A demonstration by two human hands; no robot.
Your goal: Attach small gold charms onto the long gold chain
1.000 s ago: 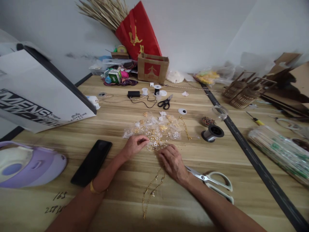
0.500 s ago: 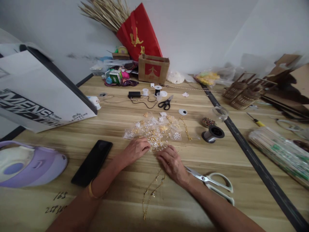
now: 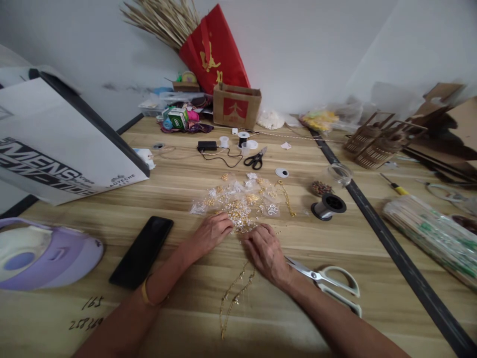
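At the left edge of a loose pile of gold and clear beads (image 3: 239, 213), my left hand (image 3: 213, 231) has its fingertips pinched together. My right hand (image 3: 265, 251) lies at the pile's near right side, fingers curled and closed. Anything between the fingers of either hand is too small to make out. A gold chain with small beads (image 3: 235, 299) lies on the table just below my right hand, its upper end close to the fingers. White-handled scissors (image 3: 320, 276) lie to the right, their blade tips close to my right wrist.
Small clear bags of beads (image 3: 249, 186) surround the pile. A black phone (image 3: 142, 252) and a purple visor (image 3: 63, 253) lie left. To the right stand a wire spool (image 3: 328, 207) and beads in a heap (image 3: 321, 188). Black scissors (image 3: 255, 159) lie farther back.
My left hand and forearm have shifted slightly to the right along the pile's edge. My right hand stays nearly in place, with small finger movement. The chain has not moved.
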